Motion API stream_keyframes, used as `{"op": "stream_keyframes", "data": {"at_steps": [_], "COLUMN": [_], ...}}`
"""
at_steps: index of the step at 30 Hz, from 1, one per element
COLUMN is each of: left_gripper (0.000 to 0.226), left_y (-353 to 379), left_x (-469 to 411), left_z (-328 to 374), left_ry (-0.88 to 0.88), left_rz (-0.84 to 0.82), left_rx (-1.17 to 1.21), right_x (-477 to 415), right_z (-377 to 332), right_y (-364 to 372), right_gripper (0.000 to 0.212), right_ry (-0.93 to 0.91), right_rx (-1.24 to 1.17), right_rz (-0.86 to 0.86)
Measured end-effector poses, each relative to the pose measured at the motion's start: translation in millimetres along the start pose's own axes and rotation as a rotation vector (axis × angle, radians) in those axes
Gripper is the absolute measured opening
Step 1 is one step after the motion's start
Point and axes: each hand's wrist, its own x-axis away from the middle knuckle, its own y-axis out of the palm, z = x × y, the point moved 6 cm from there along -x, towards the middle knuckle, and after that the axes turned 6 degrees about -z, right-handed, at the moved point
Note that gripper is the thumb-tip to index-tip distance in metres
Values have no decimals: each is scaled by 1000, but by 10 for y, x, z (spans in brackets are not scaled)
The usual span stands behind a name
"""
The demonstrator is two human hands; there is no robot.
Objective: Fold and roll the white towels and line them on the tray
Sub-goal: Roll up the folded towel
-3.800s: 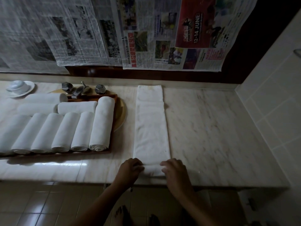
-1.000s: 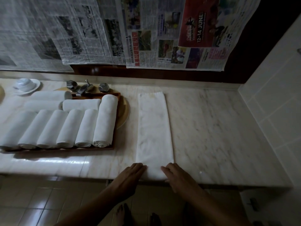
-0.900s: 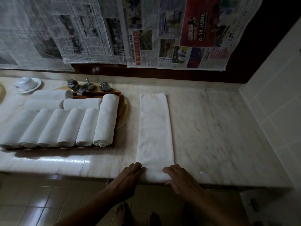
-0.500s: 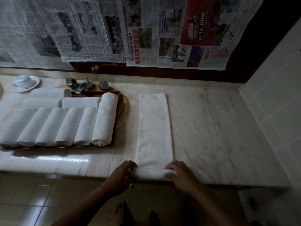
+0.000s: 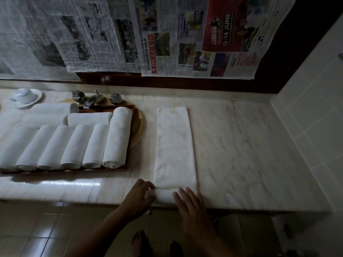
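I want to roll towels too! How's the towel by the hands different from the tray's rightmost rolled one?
The folded towel lies mostly flat, only its near end rolled; the rightmost rolled towel is rolled completely. The folded towel is on the marble counter; the rolled towel on the tray. The left hand grips and the right hand presses the folded towel; no hand touches the rolled towel. Both are white.

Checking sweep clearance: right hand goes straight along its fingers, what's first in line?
The right hand rests on the rolled near end of the long folded white towel; ahead lies only that towel's flat strip, as far as depth shows.
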Motion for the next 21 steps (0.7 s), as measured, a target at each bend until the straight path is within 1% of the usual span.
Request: {"op": "stream_keyframes", "data": {"at_steps": [2, 4, 6, 8, 10, 13, 15, 18, 21], "left_gripper": [41, 55, 70, 87, 96, 97, 92, 77, 74], "left_y": [36, 175, 408, 617, 673, 613, 569, 476, 386], "left_x": [53, 105, 102, 70, 27, -81, -150, -184, -107], "left_z": [89, 260, 426, 460, 418, 368, 348, 298, 212], "left_ry": [81, 172, 240, 221, 203, 253, 295, 319, 314], "left_rz": [145, 209, 178, 117, 110, 138, 94, 18, -59], "left_rx": [-183, -292, -413, -513, -551, -586, -594, -624, -635], "right_x": [-32, -93, -169, -266, -365, -470, -481, -439, -362], "right_z": [22, 57, 112, 148, 182, 254, 299, 279, 277], "right_y": [36, 35, 39, 34, 24, 59, 80, 44, 6], "right_gripper": [60, 60, 58, 59, 64, 84, 88, 84, 80], "right_ry": [-47, -93, -124, -131, -118, -48, 6, -1, -24], "right_rx": [7, 18, 28, 49, 47, 3, -18, -44, -61], "right_rz": [-15, -5, -14, -51, -93, -168, -180, -185, -213]}}
